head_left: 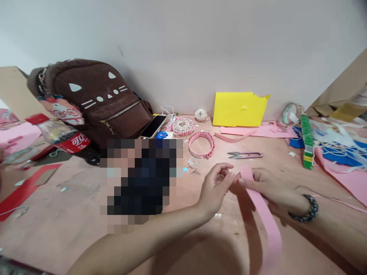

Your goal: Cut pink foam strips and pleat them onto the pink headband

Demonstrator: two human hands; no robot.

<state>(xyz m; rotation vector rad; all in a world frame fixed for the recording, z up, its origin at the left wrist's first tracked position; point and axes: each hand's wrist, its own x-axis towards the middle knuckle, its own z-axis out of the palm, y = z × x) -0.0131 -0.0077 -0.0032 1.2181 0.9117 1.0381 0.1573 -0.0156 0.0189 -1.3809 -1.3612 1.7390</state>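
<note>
Pink paper strip [265, 217] is pinched by your left fingers [225, 168] and right fingers [243, 182] below the thread snips [245, 154]; keep pressure even.

Brown cat-face backpack [94, 103] against wall [200, 46]

pale wall [183, 42] behind wooden tabletop [65, 214]

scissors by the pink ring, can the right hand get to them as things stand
Probably yes: the scissors lie just beyond the right hand, with nothing in between. That hand is pinching a pink paper strip, though, so it would likely have to let go first.
</note>
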